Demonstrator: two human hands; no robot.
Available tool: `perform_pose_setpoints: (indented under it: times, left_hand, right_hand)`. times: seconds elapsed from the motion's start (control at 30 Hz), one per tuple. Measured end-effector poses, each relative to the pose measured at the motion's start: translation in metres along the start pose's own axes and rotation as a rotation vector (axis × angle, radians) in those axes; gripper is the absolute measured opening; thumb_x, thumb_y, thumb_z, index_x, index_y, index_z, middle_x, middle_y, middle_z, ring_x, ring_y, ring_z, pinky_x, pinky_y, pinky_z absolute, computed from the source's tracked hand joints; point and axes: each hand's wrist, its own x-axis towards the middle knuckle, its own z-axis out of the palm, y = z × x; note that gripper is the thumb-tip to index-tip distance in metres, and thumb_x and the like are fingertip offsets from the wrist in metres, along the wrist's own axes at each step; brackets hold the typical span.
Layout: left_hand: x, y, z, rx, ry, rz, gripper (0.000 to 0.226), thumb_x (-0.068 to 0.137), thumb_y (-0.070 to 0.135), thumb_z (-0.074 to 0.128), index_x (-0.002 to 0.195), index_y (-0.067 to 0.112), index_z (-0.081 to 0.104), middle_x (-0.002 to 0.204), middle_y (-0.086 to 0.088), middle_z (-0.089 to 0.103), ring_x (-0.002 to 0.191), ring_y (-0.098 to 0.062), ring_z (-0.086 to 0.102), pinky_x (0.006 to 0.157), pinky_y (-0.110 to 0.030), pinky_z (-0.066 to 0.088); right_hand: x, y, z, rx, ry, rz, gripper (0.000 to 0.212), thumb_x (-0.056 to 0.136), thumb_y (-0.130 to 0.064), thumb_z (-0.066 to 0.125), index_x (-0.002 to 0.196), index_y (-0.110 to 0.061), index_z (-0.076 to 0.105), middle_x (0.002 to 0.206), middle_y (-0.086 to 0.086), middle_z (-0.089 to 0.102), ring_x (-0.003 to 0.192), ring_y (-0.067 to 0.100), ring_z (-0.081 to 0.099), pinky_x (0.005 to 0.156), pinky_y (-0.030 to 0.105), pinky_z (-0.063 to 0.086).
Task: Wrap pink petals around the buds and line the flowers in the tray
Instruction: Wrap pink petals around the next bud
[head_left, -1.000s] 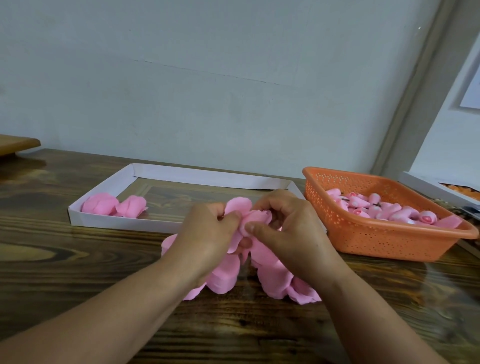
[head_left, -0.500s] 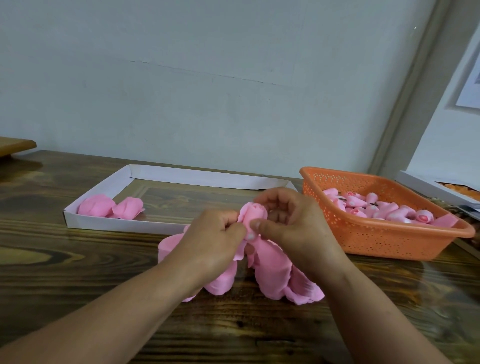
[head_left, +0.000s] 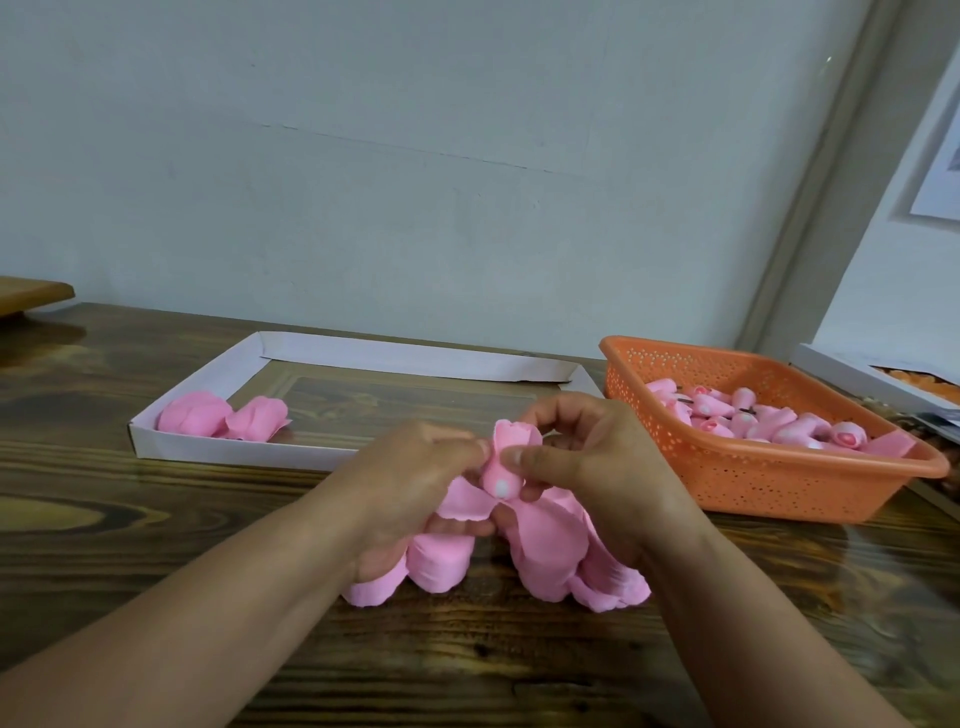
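Observation:
Both hands meet at the middle of the table around one pink bud (head_left: 503, 467) with a petal folded about it. My left hand (head_left: 415, 483) pinches it from the left, my right hand (head_left: 592, 467) from the right with thumb on the front. Its pale base faces me. Under the hands lies a heap of loose pink petals (head_left: 550, 561). The white tray (head_left: 218, 447) lies behind, with two finished pink flowers (head_left: 223, 415) in its left corner.
An orange perforated basket (head_left: 779, 478) holding several pink buds (head_left: 748, 421) stands at the right. A white box (head_left: 852, 374) with orange contents sits behind it. A wooden board (head_left: 31, 296) shows at the far left. A grey wall runs behind the table.
The petal has been folded tighter around the bud. The bud has turned so its pale base now faces me. Both hands stayed at the same spot above the petal heap.

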Motion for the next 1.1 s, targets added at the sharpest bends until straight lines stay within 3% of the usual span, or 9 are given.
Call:
perform_pose_setpoints:
  times: [0.1,0.3,0.5,0.6,0.73,0.83,0.9,1.0,1.1]
  left_hand:
    - [0.001,-0.004,-0.001,-0.063,-0.035,-0.021,0.028,0.098,0.02,0.051,0.095,0.001,0.072,0.093,-0.012,0.075,0.08,-0.018,0.071,0.064,-0.024,0.057]
    - [0.001,-0.004,-0.001,-0.032,-0.058,-0.007,0.029,0.095,0.021,0.053,0.087,0.0,0.071,0.085,-0.007,0.074,0.076,-0.014,0.069,0.061,-0.02,0.053]
    - [0.003,-0.005,-0.001,0.1,-0.042,0.038,0.032,0.09,0.035,0.058,0.086,0.007,0.074,0.088,-0.008,0.075,0.085,-0.018,0.07,0.074,-0.027,0.052]
    - [0.003,-0.006,0.0,0.113,-0.051,0.016,0.03,0.09,0.035,0.058,0.089,0.011,0.075,0.089,-0.005,0.076,0.086,-0.016,0.071,0.064,-0.019,0.052]
    - [0.004,-0.004,-0.001,-0.129,-0.059,-0.061,0.028,0.091,0.026,0.057,0.1,0.003,0.069,0.099,-0.016,0.073,0.087,-0.026,0.072,0.07,-0.027,0.06]
    - [0.007,-0.002,-0.002,-0.5,-0.041,-0.128,0.053,0.079,0.025,0.064,0.119,-0.007,0.051,0.116,-0.028,0.064,0.095,-0.038,0.069,0.08,-0.04,0.059]
    - [0.006,-0.002,-0.003,-0.635,-0.104,-0.119,0.056,0.071,0.019,0.069,0.115,-0.008,0.047,0.119,-0.033,0.06,0.103,-0.04,0.066,0.086,-0.043,0.055]
    - [0.004,-0.003,0.002,-0.631,-0.174,-0.044,0.038,0.071,-0.005,0.063,0.107,-0.004,0.052,0.116,-0.033,0.062,0.106,-0.035,0.066,0.088,-0.037,0.055]
    - [0.005,-0.008,0.007,-0.55,-0.055,-0.027,0.023,0.087,-0.015,0.043,0.108,-0.015,0.052,0.103,-0.028,0.069,0.096,-0.026,0.071,0.076,-0.029,0.059]
  right_hand:
    - [-0.001,-0.001,0.0,-0.021,-0.016,-0.016,0.013,0.076,0.003,0.072,0.076,-0.007,0.064,0.055,0.003,0.062,0.042,0.012,0.052,0.047,0.026,0.045]
    - [-0.003,-0.004,0.0,-0.098,-0.043,-0.005,0.011,0.08,-0.006,0.071,0.084,0.0,0.062,0.065,0.023,0.063,0.043,0.014,0.05,0.043,0.025,0.041]
    - [-0.003,0.0,0.007,-0.172,0.042,-0.019,0.017,0.087,-0.018,0.066,0.076,-0.006,0.062,0.058,0.017,0.065,0.04,0.013,0.05,0.041,0.022,0.038]
    - [-0.002,0.0,0.01,-0.22,0.081,-0.026,0.015,0.086,-0.011,0.065,0.073,-0.004,0.063,0.062,0.023,0.065,0.04,0.01,0.049,0.042,0.02,0.038]
    - [0.0,0.0,0.009,-0.238,0.173,-0.03,0.02,0.085,-0.007,0.065,0.065,-0.006,0.061,0.054,0.017,0.057,0.036,0.009,0.043,0.04,0.019,0.035]
    - [0.002,0.003,0.004,-0.199,0.294,-0.027,0.024,0.085,-0.005,0.063,0.062,-0.009,0.061,0.053,0.019,0.056,0.04,0.018,0.042,0.043,0.027,0.036]
    - [0.003,0.005,0.001,-0.173,0.371,-0.026,0.024,0.085,-0.004,0.061,0.062,-0.011,0.06,0.049,0.012,0.055,0.036,0.016,0.043,0.041,0.024,0.036]
    - [0.004,0.007,-0.001,-0.167,0.451,-0.048,0.022,0.085,-0.005,0.061,0.064,-0.011,0.059,0.046,0.008,0.056,0.033,0.014,0.045,0.042,0.028,0.038]
    - [0.004,0.007,0.001,-0.193,0.473,-0.078,0.021,0.084,-0.005,0.061,0.063,-0.01,0.06,0.054,0.017,0.059,0.043,0.022,0.047,0.048,0.039,0.045]
